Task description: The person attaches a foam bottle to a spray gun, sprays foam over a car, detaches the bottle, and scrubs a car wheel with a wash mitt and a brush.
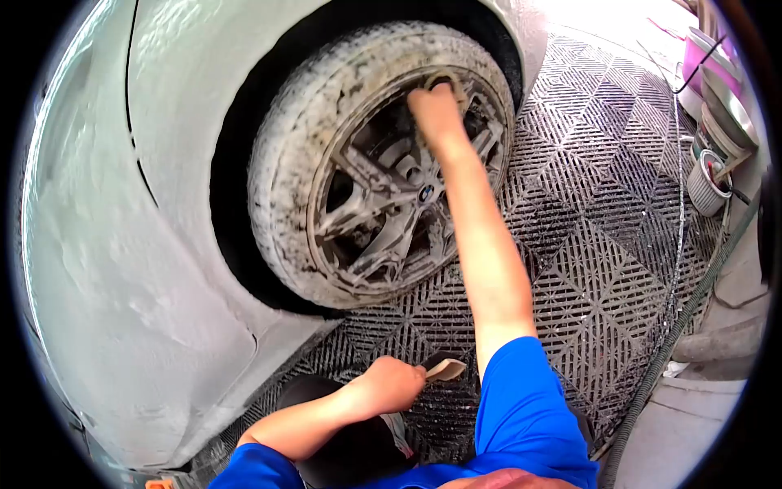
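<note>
A foam-covered car wheel (379, 183) stands in the wheel arch, its tyre (285, 179) white with suds and its spoked rim wet and soapy. My right hand (436, 110) reaches to the upper part of the rim, fingers closed. Something dark shows just past the fingers, but its kind is hidden. Lower down, near my knee, my left hand (389, 383) is closed around a brush (445, 369) with a pale, wood-coloured part and a dark edge. This brush is held apart from the wheel.
The light car body (163, 261) fills the left side. Black grating tiles (586, 269) cover the floor. A hose (680, 334) runs along the right, beside a purple bucket (707, 61), a stack of pails and a white ribbed cup (705, 191) with tools.
</note>
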Motion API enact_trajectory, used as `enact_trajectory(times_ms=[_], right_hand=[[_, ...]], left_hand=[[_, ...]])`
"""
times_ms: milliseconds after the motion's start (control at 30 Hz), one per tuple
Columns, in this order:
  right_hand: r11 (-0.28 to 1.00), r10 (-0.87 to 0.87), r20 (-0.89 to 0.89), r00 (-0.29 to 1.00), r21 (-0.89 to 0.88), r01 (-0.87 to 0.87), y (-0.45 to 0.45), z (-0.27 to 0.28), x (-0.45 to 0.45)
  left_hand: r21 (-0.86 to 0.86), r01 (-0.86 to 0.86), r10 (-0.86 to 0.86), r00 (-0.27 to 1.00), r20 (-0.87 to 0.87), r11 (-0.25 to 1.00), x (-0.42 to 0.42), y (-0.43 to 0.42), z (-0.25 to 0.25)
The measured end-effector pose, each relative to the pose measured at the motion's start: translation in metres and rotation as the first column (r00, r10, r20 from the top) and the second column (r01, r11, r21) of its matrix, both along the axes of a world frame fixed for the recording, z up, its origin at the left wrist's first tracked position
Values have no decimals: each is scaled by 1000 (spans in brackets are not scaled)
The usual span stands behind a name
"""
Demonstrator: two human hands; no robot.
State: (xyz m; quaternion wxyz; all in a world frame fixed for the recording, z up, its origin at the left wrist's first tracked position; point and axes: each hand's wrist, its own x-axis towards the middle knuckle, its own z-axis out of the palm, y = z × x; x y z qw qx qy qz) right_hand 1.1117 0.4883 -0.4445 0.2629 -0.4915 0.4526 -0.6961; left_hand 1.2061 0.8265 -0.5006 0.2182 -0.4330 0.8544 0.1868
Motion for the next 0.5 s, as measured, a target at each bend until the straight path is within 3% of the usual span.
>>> enact_trajectory(times_ms=[67, 100, 133, 167, 200, 300, 367, 400, 467, 500], right_hand=[[953, 254, 176, 951, 122, -277, 5, 10, -19], [903, 333, 370, 867, 140, -406, -14, -4, -30], [840, 383, 550, 743, 127, -527, -41, -22, -42], [738, 527, 720, 452, -124, -663, -60, -37, -52], [656, 551, 772, 316, -167, -736, -55, -34, -68], [722, 481, 727, 490, -11, -692, -21, -7, -63], [901, 264, 586, 766, 133, -413, 7, 8, -26], [947, 181, 689, 702, 70, -312, -3, -2, -7], [924, 268, 836, 479, -82, -373, -3, -1, -23], [894, 274, 862, 426, -65, -443, 0, -1, -36]], left_hand=[[4, -8, 8, 999, -33, 1000, -6, -10, -2], [15, -27, 28, 997, -74, 1000, -11, -11, -5], [18, -27, 29, 997, -77, 999, -14, -12, -7], [49, -20, 24, 996, -86, 999, -17, -14, -9], [81, -13, 21, 995, -96, 997, -18, -14, -11], [113, 28, -16, 994, -112, 993, -15, -17, -20], [114, 39, -28, 994, -103, 993, -9, -16, -25], [106, 48, -37, 994, -98, 993, -7, -21, -26], [130, 36, -28, 998, -61, 991, -6, -26, -19], [119, 27, -20, 998, -57, 993, -4, -27, -19]])
